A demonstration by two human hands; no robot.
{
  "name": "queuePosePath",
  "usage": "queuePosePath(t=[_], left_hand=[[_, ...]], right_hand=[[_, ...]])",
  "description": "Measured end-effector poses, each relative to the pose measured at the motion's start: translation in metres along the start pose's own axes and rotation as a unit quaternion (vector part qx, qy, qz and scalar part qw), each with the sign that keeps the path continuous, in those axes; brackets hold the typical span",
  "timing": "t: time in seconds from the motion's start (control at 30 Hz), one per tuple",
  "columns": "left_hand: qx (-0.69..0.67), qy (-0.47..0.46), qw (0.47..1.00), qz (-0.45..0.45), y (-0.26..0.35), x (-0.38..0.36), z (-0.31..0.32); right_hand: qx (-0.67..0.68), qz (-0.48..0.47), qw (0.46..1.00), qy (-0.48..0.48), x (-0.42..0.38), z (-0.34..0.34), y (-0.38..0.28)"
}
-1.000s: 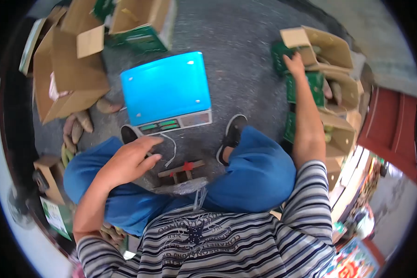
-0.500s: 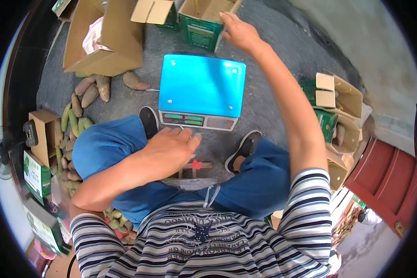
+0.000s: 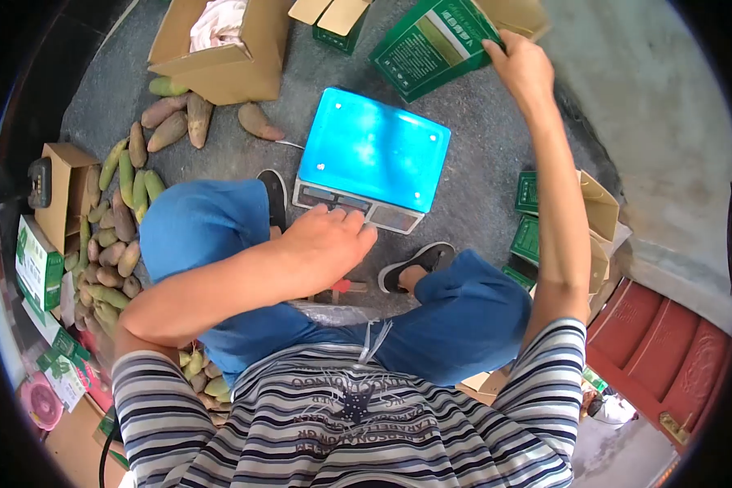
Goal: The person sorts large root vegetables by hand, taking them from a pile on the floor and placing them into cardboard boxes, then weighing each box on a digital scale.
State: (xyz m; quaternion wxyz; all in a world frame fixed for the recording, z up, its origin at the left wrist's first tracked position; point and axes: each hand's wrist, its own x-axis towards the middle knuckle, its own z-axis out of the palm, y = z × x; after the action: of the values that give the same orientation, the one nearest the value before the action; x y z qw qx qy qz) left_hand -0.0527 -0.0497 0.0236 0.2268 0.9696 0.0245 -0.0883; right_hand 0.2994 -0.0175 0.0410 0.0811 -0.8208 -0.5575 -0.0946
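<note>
My right hand (image 3: 525, 69) grips the upper right edge of a green box (image 3: 431, 49) with brown inner sides, which is tilted beyond the scale. In front of me on the floor stands a scale with a bright blue top plate (image 3: 374, 146) that bears nothing. My left hand (image 3: 333, 240) is at the near edge of the scale, by its display panel (image 3: 358, 203). Its fingers are bent and partly hidden under the hand, so what they touch is hard to see.
A large cardboard box (image 3: 256, 69) holding pink cloth stands at the upper left. Sweet potatoes (image 3: 169, 130) and green, elongated vegetables (image 3: 126, 176) lie along the left. A small green box (image 3: 337, 34) is at the top. More green boxes (image 3: 526, 237) stand at the right, near a red wooden panel (image 3: 659, 350).
My right hand has moved right and the green box has shifted right, now tilted. The view has turned, so the scale appears rotated. My left hand stays near the display.
</note>
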Motion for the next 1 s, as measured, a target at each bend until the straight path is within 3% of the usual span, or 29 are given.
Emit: queuePosePath(t=[0.13, 0.27, 0.53, 0.57, 0.7, 0.8, 0.87, 0.9, 0.93, 1.0], left_hand=[[-0.008, 0.013, 1.000, 0.011, 0.002, 0.000, 0.003], [-0.019, -0.004, 1.000, 0.023, 0.004, -0.001, 0.007], [-0.044, -0.109, 0.993, -0.006, 0.007, 0.002, 0.027], [-0.037, -0.116, 0.993, -0.011, 0.005, 0.003, 0.031], [0.062, -0.059, 0.996, -0.024, -0.007, 0.008, 0.041], [0.083, -0.151, 0.975, -0.139, -0.009, 0.028, 0.029], [0.112, -0.129, 0.973, -0.155, -0.019, 0.036, 0.036], [0.109, -0.107, 0.973, -0.175, -0.022, 0.038, 0.037], [0.105, -0.086, 0.971, -0.196, -0.023, 0.038, 0.039], [0.119, -0.127, 0.964, -0.201, -0.023, 0.036, 0.037]], right_hand=[[-0.096, -0.076, 0.991, -0.043, -0.051, -0.080, -0.063], [-0.098, -0.161, 0.980, -0.063, -0.086, -0.077, -0.104], [-0.042, -0.093, 0.992, -0.074, -0.091, -0.036, -0.177], [-0.046, -0.117, 0.988, -0.089, -0.091, -0.039, -0.184], [-0.018, -0.057, 0.996, -0.062, -0.088, -0.026, -0.213], [0.022, -0.051, 0.998, -0.041, -0.086, -0.012, -0.225], [0.051, -0.055, 0.997, -0.036, -0.087, -0.004, -0.233], [0.071, -0.092, 0.988, -0.101, -0.087, -0.005, -0.233], [0.108, -0.117, 0.983, -0.095, -0.091, -0.010, -0.230], [0.182, -0.167, 0.965, -0.085, -0.111, -0.028, -0.213]])
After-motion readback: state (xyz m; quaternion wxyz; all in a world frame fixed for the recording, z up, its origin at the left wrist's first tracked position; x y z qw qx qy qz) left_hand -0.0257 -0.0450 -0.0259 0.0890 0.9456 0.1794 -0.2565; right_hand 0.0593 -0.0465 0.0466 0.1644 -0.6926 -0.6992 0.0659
